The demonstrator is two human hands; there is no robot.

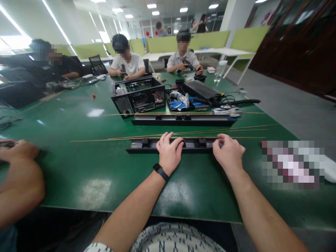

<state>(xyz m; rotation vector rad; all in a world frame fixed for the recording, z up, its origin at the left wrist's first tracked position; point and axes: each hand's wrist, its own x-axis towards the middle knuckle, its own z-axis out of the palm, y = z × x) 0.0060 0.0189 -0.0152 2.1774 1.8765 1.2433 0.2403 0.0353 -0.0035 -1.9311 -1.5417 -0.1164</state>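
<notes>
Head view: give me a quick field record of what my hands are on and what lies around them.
left hand: palm down on the near black rail, about its middle
right hand: resting on the rail's right end
brass rods: thin, lying lengthwise just behind the rail
second black rail: farther back, parallel
open computer case: behind it
table: green top
co-worker's arm: at left edge

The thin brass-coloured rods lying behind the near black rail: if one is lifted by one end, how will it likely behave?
The thin rods look very long and slender, so one would probably sag and whip. Being round, they may roll on the glossy green table. Both hands, left and right, rest on the black rail instead.
</notes>
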